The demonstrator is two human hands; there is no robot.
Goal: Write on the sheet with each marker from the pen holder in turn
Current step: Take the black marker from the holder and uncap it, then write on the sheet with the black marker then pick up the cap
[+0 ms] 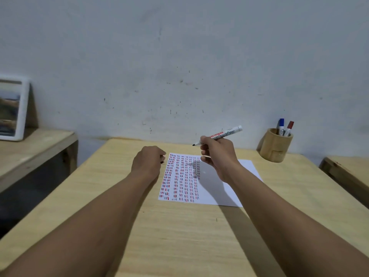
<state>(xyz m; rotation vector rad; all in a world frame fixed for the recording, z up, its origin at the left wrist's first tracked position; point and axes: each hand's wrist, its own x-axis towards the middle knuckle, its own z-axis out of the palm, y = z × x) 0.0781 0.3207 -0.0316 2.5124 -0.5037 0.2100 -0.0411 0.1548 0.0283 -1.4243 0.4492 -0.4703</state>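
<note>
Head view showed both bare forearms reaching over a pale wooden bench [179, 226] set against a scuffed wall [179, 56]. A white sheet [225, 188] lay flat toward the far edge of the bench, right of its middle, its left half filled with columns of short red, blue and black strokes and its right half blank. The right hand [218, 154] hovered above the far part of the sheet, grasping a black marker [219, 135] between thumb and fingers; the uncapped tip pointed left, clear of the paper, and the white barrel angled up to the right. The left hand [148, 159] rested at the sheet's far left corner, curled into a loose fist; something small and dark showed at its fingertips, possibly the cap, though it was too small to tell. A round wooden holder [275, 145] stood at the far right corner of the bench, well apart from the sheet, with a blue marker [281, 126] and a red marker [289, 128] upright in it, caps up. A white-framed picture [14, 108] leaned on a lower side bench [36, 148] at the left.
</note>
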